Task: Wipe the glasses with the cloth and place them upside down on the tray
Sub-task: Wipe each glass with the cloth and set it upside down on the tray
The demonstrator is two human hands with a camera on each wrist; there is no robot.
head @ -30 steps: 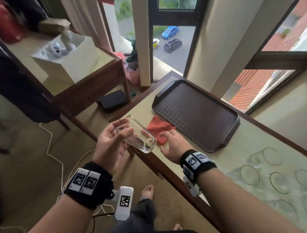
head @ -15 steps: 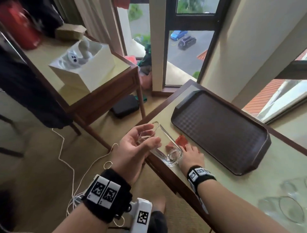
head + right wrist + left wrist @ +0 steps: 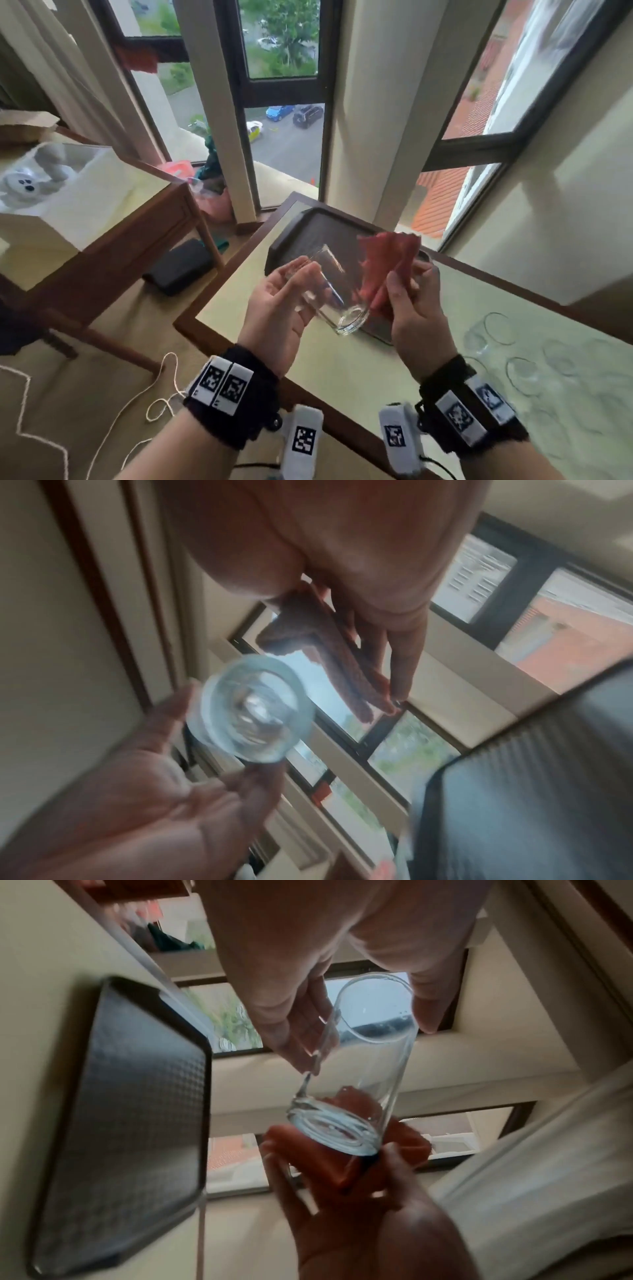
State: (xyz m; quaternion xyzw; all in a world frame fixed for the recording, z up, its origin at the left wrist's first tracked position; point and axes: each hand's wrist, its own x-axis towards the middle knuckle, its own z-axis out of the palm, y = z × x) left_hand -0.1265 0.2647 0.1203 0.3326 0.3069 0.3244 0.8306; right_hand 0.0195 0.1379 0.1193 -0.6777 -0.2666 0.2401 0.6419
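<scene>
Bare forearms, no sleeves. Black fuzzy band [image 3: 233, 397] round left wrist, two white tags with black square codes side by side on top. White camera block [image 3: 303, 442] slung beneath, one black code on its face, thin dark cable trailing off. Matching black band [image 3: 469, 407] round right wrist, two white coded tags, blurred. White block [image 3: 399, 438] under it too, one code, black cable looping from its side.

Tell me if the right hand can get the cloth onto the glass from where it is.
Probably yes. The right hand holds the red cloth right beside the glass, which the left hand holds tilted in the air. Nothing visible lies between them.
</scene>
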